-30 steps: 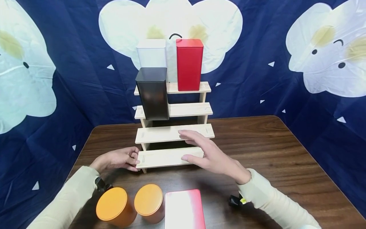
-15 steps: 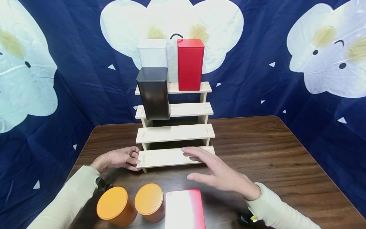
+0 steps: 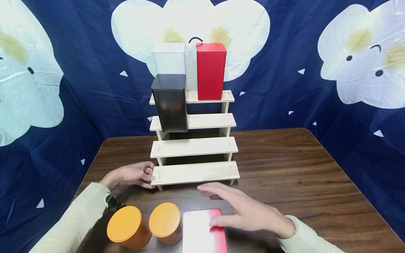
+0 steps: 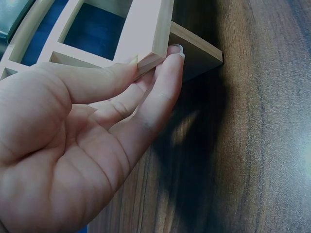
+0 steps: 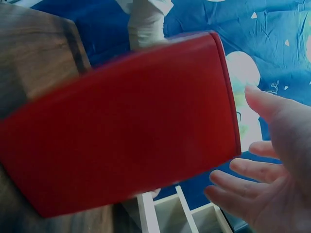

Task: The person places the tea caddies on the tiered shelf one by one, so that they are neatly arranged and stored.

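A stepped wooden rack (image 3: 196, 147) stands on the table. My left hand (image 3: 134, 175) pinches the left end of its lowest board; in the left wrist view the thumb lies on top and fingers (image 4: 155, 102) are bent underneath. Close to me stands a tall red tin (image 3: 200, 233), its lid glaring white. My right hand (image 3: 246, 212) hovers at the tin's right far corner, fingers spread and thumb overlapping the lid's edge in the head view. The right wrist view shows the tin's side (image 5: 121, 131) large, with a gap between it and the fingers.
On the rack's upper left are a black tin (image 3: 171, 109) and a white tin (image 3: 169, 58) behind it. Another red tin (image 3: 210, 72) is on the top step. Two round orange canisters (image 3: 124, 225) stand left of the near red tin. A blue curtain (image 3: 269, 105) surrounds the brown table (image 3: 284, 168).
My right hand has come back from over the rack's lower steps toward the near red tin, its fingers still spread. The left hand stays at the lowest board's end.
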Demonstrator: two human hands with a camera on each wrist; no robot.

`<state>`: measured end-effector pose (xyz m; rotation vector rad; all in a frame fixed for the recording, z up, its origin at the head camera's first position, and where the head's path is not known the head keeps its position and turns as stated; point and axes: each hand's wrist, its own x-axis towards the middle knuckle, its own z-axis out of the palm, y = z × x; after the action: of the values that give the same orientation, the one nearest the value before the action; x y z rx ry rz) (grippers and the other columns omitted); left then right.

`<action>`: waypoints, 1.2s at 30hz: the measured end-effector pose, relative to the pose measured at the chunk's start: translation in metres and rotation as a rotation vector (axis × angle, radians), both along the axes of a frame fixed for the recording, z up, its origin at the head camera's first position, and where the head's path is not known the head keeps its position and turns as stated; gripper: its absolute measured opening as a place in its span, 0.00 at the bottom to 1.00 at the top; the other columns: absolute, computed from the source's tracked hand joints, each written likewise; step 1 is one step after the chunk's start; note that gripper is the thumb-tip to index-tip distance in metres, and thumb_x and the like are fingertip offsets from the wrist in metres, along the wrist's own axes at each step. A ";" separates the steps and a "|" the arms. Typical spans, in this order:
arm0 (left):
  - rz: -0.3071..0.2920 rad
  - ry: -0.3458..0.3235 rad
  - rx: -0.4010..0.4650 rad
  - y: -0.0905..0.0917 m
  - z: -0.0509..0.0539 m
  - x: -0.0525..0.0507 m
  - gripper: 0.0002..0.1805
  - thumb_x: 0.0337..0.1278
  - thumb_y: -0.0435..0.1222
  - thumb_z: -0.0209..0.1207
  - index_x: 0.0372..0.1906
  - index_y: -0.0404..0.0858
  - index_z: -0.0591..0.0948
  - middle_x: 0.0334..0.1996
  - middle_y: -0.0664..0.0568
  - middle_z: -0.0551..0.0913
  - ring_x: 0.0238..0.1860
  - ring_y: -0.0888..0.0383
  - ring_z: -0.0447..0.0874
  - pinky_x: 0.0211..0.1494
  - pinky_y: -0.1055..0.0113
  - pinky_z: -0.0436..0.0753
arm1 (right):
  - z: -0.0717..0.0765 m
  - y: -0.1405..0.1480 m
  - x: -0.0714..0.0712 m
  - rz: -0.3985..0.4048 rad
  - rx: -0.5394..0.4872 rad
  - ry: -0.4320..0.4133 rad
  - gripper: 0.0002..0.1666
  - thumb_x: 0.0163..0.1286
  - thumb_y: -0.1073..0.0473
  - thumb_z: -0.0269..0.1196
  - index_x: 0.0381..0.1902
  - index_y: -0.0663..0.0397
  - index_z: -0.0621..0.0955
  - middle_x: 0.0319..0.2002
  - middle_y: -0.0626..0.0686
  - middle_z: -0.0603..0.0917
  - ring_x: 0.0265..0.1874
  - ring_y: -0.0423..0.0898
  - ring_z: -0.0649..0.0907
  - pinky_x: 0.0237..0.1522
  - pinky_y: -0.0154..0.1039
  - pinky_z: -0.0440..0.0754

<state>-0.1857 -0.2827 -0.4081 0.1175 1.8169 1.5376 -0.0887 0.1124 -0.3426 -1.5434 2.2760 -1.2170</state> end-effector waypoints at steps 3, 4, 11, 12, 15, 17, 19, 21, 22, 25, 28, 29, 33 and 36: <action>-0.003 0.001 -0.003 0.000 0.000 0.000 0.20 0.61 0.23 0.54 0.52 0.28 0.58 0.39 0.45 0.73 0.41 0.52 0.81 0.51 0.51 0.84 | -0.003 0.002 0.005 -0.003 0.053 -0.015 0.41 0.66 0.46 0.63 0.72 0.43 0.58 0.68 0.44 0.66 0.64 0.42 0.71 0.63 0.37 0.74; -0.004 0.002 -0.003 0.000 0.000 0.000 0.20 0.61 0.23 0.54 0.52 0.29 0.58 0.38 0.45 0.73 0.42 0.52 0.81 0.52 0.51 0.84 | -0.003 0.003 0.006 -0.009 0.077 -0.019 0.42 0.65 0.44 0.63 0.72 0.42 0.58 0.68 0.43 0.66 0.65 0.40 0.70 0.64 0.37 0.73; -0.004 0.000 -0.003 0.000 -0.001 0.000 0.20 0.61 0.23 0.54 0.52 0.29 0.58 0.38 0.46 0.73 0.41 0.52 0.81 0.51 0.53 0.84 | -0.005 0.009 0.014 -0.025 0.191 0.017 0.45 0.64 0.38 0.61 0.72 0.40 0.57 0.69 0.41 0.64 0.66 0.37 0.67 0.66 0.38 0.70; -0.005 0.000 0.000 0.000 -0.001 0.000 0.20 0.61 0.23 0.54 0.52 0.29 0.58 0.38 0.46 0.73 0.41 0.52 0.81 0.50 0.53 0.84 | -0.005 0.010 0.015 -0.027 0.198 0.005 0.45 0.63 0.37 0.62 0.72 0.39 0.57 0.69 0.39 0.63 0.67 0.36 0.66 0.66 0.37 0.70; -0.007 0.000 0.006 0.000 -0.001 0.000 0.19 0.61 0.23 0.54 0.52 0.29 0.59 0.39 0.45 0.74 0.41 0.52 0.81 0.50 0.54 0.85 | -0.006 0.012 0.018 -0.024 0.208 -0.006 0.46 0.62 0.37 0.62 0.72 0.37 0.57 0.69 0.38 0.62 0.67 0.36 0.65 0.66 0.38 0.70; -0.007 0.000 0.008 0.000 -0.001 0.000 0.20 0.61 0.23 0.54 0.52 0.29 0.59 0.39 0.45 0.74 0.42 0.52 0.81 0.50 0.54 0.85 | -0.005 0.014 0.020 -0.020 0.215 -0.004 0.46 0.61 0.36 0.63 0.72 0.35 0.56 0.70 0.37 0.61 0.67 0.36 0.65 0.66 0.38 0.71; -0.008 0.001 0.007 0.000 0.000 0.000 0.20 0.61 0.23 0.54 0.52 0.28 0.59 0.39 0.45 0.74 0.42 0.52 0.81 0.50 0.53 0.85 | -0.005 0.016 0.022 -0.001 0.220 -0.004 0.46 0.61 0.36 0.62 0.73 0.34 0.55 0.70 0.39 0.60 0.67 0.37 0.65 0.64 0.39 0.72; -0.007 0.003 0.006 -0.001 0.000 0.000 0.20 0.61 0.23 0.54 0.53 0.28 0.58 0.38 0.45 0.73 0.42 0.52 0.81 0.51 0.53 0.84 | -0.004 0.017 0.024 0.016 0.233 -0.036 0.46 0.61 0.36 0.63 0.73 0.32 0.55 0.70 0.38 0.58 0.67 0.38 0.65 0.64 0.39 0.73; -0.006 0.004 0.005 -0.001 0.000 0.000 0.20 0.61 0.23 0.54 0.53 0.28 0.58 0.38 0.45 0.73 0.41 0.52 0.81 0.51 0.52 0.84 | -0.003 0.018 0.024 0.029 0.236 -0.046 0.46 0.62 0.36 0.62 0.73 0.31 0.55 0.70 0.39 0.58 0.67 0.38 0.65 0.62 0.39 0.74; -0.006 0.008 0.003 -0.001 0.000 0.000 0.20 0.61 0.23 0.54 0.53 0.28 0.58 0.38 0.46 0.72 0.41 0.52 0.80 0.51 0.52 0.84 | -0.001 0.020 0.026 0.048 0.259 -0.126 0.46 0.62 0.36 0.62 0.73 0.29 0.55 0.71 0.37 0.56 0.66 0.38 0.66 0.60 0.39 0.76; -0.005 0.008 0.000 -0.001 0.000 0.000 0.20 0.61 0.23 0.54 0.52 0.28 0.58 0.37 0.46 0.72 0.41 0.52 0.80 0.51 0.52 0.84 | 0.000 0.021 0.027 0.062 0.277 -0.172 0.46 0.61 0.36 0.62 0.73 0.28 0.54 0.71 0.35 0.55 0.64 0.37 0.67 0.57 0.37 0.77; -0.005 0.007 0.000 -0.001 0.001 0.000 0.20 0.61 0.23 0.54 0.52 0.28 0.58 0.37 0.46 0.72 0.42 0.51 0.80 0.51 0.52 0.84 | 0.000 0.021 0.028 0.066 0.281 -0.180 0.47 0.61 0.35 0.62 0.73 0.28 0.53 0.71 0.35 0.54 0.64 0.36 0.66 0.57 0.37 0.77; -0.004 0.004 -0.004 -0.001 0.001 0.000 0.20 0.61 0.23 0.54 0.52 0.28 0.59 0.38 0.46 0.72 0.42 0.51 0.81 0.51 0.52 0.84 | -0.001 0.020 0.028 0.070 0.299 -0.178 0.49 0.60 0.34 0.63 0.73 0.28 0.52 0.71 0.35 0.53 0.64 0.36 0.67 0.56 0.36 0.77; -0.003 0.004 -0.006 -0.001 0.000 0.000 0.20 0.61 0.23 0.54 0.52 0.28 0.58 0.38 0.46 0.72 0.42 0.52 0.80 0.52 0.51 0.84 | -0.002 0.021 0.029 0.060 0.306 -0.181 0.49 0.60 0.34 0.63 0.73 0.27 0.52 0.71 0.34 0.54 0.63 0.36 0.67 0.57 0.36 0.77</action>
<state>-0.1861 -0.2833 -0.4080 0.1207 1.8229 1.5308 -0.0597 0.1329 -0.3443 -1.3245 2.1606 -0.9014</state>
